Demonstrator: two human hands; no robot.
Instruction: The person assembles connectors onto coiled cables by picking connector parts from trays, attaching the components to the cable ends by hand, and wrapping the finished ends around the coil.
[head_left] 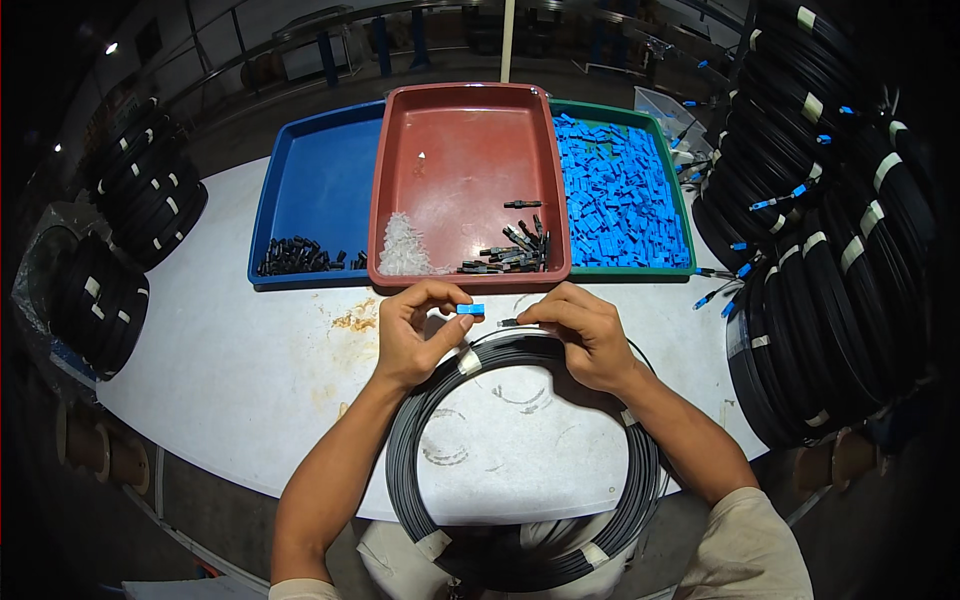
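Between the thumb and fingers of my left hand (420,330) is a small blue connector housing (470,310). My right hand (588,335) pinches a thin black cable by its end, where a dark connector tip (509,323) points left toward the blue housing. A short gap separates the two pieces. The cable belongs to a black cable coil (405,450) bound with white tape, which lies under both hands and hangs over the table's near edge toward my lap.
Behind my hands stand a blue tray (320,190) with black parts, a red tray (475,180) with clear and black pieces, and a green tray (683,225) full of blue housings. Cable coils are stacked at left (150,190) and right (820,330) of the white table (230,350).
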